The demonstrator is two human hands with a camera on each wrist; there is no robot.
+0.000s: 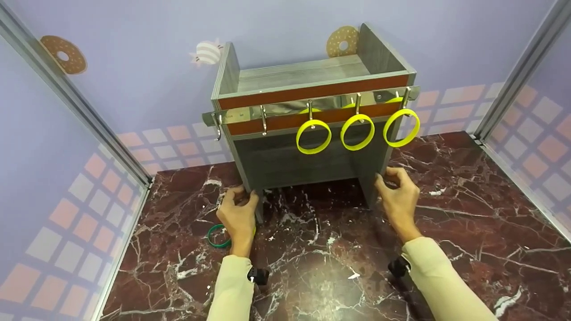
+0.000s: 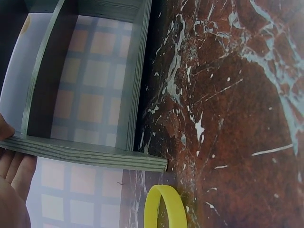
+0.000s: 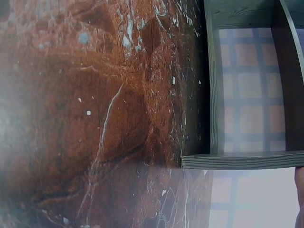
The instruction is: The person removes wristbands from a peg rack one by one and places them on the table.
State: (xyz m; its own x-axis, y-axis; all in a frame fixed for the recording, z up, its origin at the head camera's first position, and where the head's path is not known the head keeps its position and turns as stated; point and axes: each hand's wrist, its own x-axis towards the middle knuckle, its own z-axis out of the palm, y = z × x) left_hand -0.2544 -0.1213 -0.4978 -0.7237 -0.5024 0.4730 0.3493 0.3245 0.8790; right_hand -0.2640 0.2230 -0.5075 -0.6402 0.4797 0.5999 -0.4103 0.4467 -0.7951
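A grey wooden rack (image 1: 303,84) with red-brown front strips stands upright on the table, its side panels reaching down like legs. Along its front runs a metal hook rail (image 1: 285,107); yellow wristbands hang from three hooks, one being the middle wristband (image 1: 357,149). The two leftmost hooks, such as the bare hook (image 1: 264,121), hold nothing. My left hand (image 1: 238,214) pinches the left side panel (image 2: 95,156) low down, thumb inside and fingers outside. Opposite it, my right hand (image 1: 400,198) grips the right side panel (image 3: 242,161); in the right wrist view only a sliver of it shows.
Beside my left wrist a green band (image 1: 215,244) lies on the dark red marbled table (image 1: 321,276). A yellow band (image 2: 151,209) is near the left panel's foot, mostly behind my hand in the head view. A patterned wall (image 1: 285,26) rises behind the rack, with side walls left and right.
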